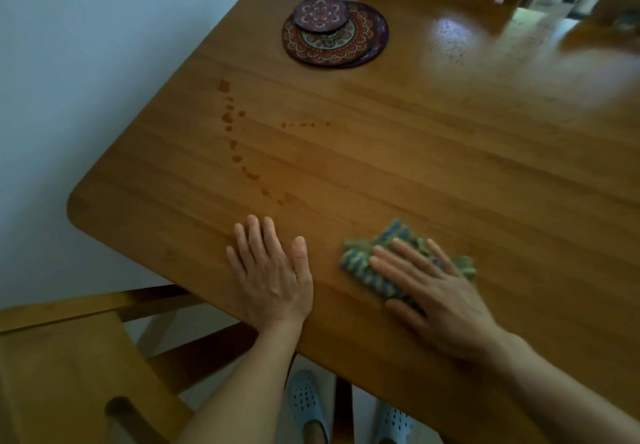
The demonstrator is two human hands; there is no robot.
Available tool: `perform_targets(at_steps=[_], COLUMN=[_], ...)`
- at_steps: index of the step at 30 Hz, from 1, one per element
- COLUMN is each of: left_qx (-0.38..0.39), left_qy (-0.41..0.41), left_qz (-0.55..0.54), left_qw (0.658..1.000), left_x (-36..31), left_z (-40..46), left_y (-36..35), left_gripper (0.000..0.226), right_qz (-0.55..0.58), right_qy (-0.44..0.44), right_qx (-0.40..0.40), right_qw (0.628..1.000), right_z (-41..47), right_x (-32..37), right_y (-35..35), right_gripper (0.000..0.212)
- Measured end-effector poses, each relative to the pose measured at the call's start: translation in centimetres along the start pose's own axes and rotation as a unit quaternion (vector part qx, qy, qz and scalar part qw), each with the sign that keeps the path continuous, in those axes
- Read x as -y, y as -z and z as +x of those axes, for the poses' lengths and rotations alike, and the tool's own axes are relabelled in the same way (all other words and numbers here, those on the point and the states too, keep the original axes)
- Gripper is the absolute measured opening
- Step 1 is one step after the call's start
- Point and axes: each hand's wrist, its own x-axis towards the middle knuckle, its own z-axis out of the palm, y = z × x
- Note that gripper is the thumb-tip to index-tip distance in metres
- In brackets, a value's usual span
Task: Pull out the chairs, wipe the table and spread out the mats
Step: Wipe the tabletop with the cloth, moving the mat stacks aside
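- right now the wiping step is under way: the right hand (440, 291) lies flat, fingers spread, pressing a striped cloth (388, 256) onto the table (450, 153), not pinching it.
- the left hand (273, 270) rests open and palm down on the wood just beside the cloth, holding nothing; it looks like a brace.
- a trail of wet brownish spots (235, 132) runs from near the mats down toward the left hand's fingertips, and it is not yet wiped.
- to do this well, i'd keep the palm weight over the cloth's middle and sweep in long overlapping strokes toward the left, so the spots get lifted and not smeared (folding to a clean side if the cloth loads up).
- most of the cloth sticks out ahead and to the left of the right fingers, with only its near part under the hand, so it could bunch on a push; a flatter spread would help.
- the mats (334, 31) sit stacked, a small round one on larger ones, at the far side, well apart from both hands, not yet spread.
- a chair (62, 357) stands pulled out at the near left corner.
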Motion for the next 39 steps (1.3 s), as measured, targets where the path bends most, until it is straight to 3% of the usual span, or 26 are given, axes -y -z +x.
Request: perform_targets(at_steps=[2,5,7,9,12,13,15,17,19,20,22,24,26,30,33,35,37,39], left_qx=[0.005,0.012,0.014,0.012,0.001,-0.004,-0.009,-0.009,-0.001,0.001,0.001,0.002,0.001,0.003,0.001,-0.003,0.002,0.002], left_qy=[-0.002,-0.002,-0.004,-0.006,0.000,0.002,0.001,0.003,0.005,0.002,0.000,0.001,0.001,0.001,0.006,0.002,0.004,0.004], left_qz=[0.006,0.012,0.012,0.012,0.005,0.002,-0.001,-0.006,-0.008,-0.006,0.001,0.005,0.007,0.009,0.008,0.011,0.010,0.011], left_qw=[1.000,1.000,1.000,1.000,1.000,1.000,1.000,1.000,1.000,1.000,1.000,1.000,1.000,1.000,1.000,1.000,1.000,1.000], left_x=[-0.1,-0.1,-0.1,-0.1,-0.1,-0.1,-0.1,-0.1,-0.1,0.0,0.0,0.0,0.1,-0.1,-0.1,-0.1,-0.1,-0.1], left_z=[0.0,0.0,0.0,0.0,0.1,0.2,0.1,0.1,0.1,0.1,0.2,0.2,0.1,0.1,0.1,0.2,0.2,0.2], left_y=[0.0,0.0,0.0,0.1,0.1,0.0,0.0,0.0,0.0,0.0,0.0,0.0,0.1,0.1,0.0,0.1,0.1,0.1], left_gripper=[0.078,0.078,0.079,0.080,0.078,0.077,0.075,0.075,0.076,0.076,0.075,0.075,0.076,0.076,0.075,0.074,0.074,0.075], right_qz=[0.017,0.033,0.055,0.082,0.162,0.241,0.430,0.549,0.559,0.516,0.315,0.152,0.108,-0.025,-0.012,0.001,0.029,0.063], right_qy=[-0.132,-0.321,-0.368,-0.314,-0.152,-0.137,-0.161,-0.168,-0.195,-0.218,-0.317,-0.420,-0.408,-0.324,-0.144,-0.017,-0.021,-0.154], right_qx=[-0.066,-0.121,-0.158,-0.180,-0.117,-0.097,-0.068,-0.118,-0.206,-0.239,-0.235,-0.212,-0.214,-0.110,-0.078,-0.053,-0.086,-0.171], right_qw=[0.989,0.939,0.915,0.928,0.968,0.956,0.886,0.811,0.779,0.793,0.863,0.869,0.881,0.939,0.986,0.998,0.996,0.971], right_z=[-0.2,3.2,5.8,6.7,4.8,4.2,3.5,3.1,2.8,2.7,2.2,1.3,1.2,5.3,7.2,5.6,3.3,1.3], right_x=[-4.7,-8.8,-7.4,-2.5,6.4,8.2,9.4,8.3,5.7,3.8,-0.8,-4.7,-6.2,-1.9,4.9,7.0,4.4,-0.9], right_y=[1.4,3.3,2.8,1.5,-0.5,0.1,2.4,5.0,6.7,6.8,6.2,5.6,4.5,1.1,-1.0,-2.1,-1.5,-0.6], right_gripper=[0.058,0.053,0.049,0.046,0.040,0.036,0.028,0.025,0.025,0.024,0.035,0.057,0.057,0.055,0.055,0.055,0.052,0.048])
